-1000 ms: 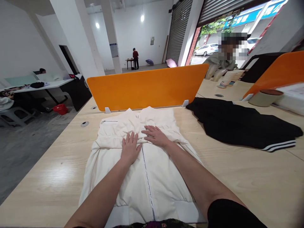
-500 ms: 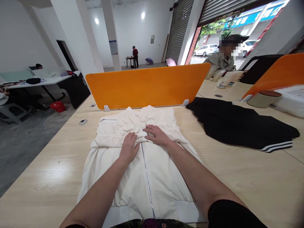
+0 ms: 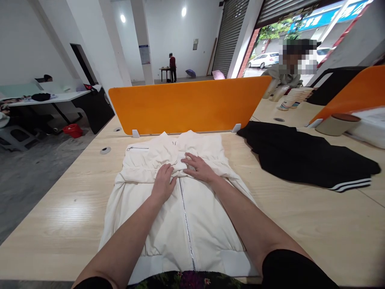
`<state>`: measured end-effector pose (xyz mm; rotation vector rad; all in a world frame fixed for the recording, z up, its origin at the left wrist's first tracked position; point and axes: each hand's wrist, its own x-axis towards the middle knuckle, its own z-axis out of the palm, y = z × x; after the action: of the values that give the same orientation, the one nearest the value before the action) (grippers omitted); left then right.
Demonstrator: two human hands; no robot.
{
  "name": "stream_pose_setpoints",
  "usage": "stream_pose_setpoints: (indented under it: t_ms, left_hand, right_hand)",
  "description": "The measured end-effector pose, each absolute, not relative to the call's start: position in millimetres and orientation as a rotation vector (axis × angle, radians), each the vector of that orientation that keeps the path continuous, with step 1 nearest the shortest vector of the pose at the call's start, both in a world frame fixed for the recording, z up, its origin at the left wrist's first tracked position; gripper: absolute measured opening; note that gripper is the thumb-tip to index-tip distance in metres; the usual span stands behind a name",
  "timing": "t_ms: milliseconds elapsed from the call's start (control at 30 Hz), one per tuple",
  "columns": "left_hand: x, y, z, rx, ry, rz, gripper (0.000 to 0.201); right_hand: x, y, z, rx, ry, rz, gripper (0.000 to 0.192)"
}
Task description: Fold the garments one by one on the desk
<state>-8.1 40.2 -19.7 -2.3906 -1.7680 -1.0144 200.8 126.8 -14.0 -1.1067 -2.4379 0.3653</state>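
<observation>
Lying under fingers [image 3: 165, 169], seemingly touching: white garment [image 3: 204, 212].

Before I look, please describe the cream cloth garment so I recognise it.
On the pale wooden table stands a wide orange panel. Before it lies the cream cloth garment, under both hands. Its silvery central zipper distinguishes it from the black, white-striped cloth garment.

Matt cloth garment [image 3: 164, 224], seemingly metal zip [image 3: 186, 218]

Orange divider [image 3: 189, 106]: upright, upper centre of frame
Red bucket [image 3: 72, 131]: middle left
Cups [image 3: 292, 98]: stacked, upper right
Purple umbrella [image 3: 190, 73]: open, upper centre
</observation>
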Motion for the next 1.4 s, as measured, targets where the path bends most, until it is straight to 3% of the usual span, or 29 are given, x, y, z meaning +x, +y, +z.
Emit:
stream_pose_setpoints:
  t_ms: [200,333,1167,1333,1400]
  left_hand:
    - [0,33,-12,-2.399,-1.809,-0.648,0.060]
    - [1,31,-14,-2.470,-1.867,-0.389,0.057]
    - [3,32,-8,-2.475,-1.906,-0.357,0.054]
    - [2,33,-10,-2.480,-1.898,-0.368,0.054]
    - [2,32,-10,-2.484,-1.903,-0.364,0.054]
  right_hand:
    - [199,124,-10,-1.105,-2.511,0.375,0.054]
    - [199,123,-10,-1.154,-2.569,0.371,0.051]
    - [200,126,-17,-1.156,-2.523,0.363,0.051]
    - [199,123,-13,-1.115,-2.477,0.320,0.065]
    - [199,122,-13,-1.091,-2.520,0.332,0.062]
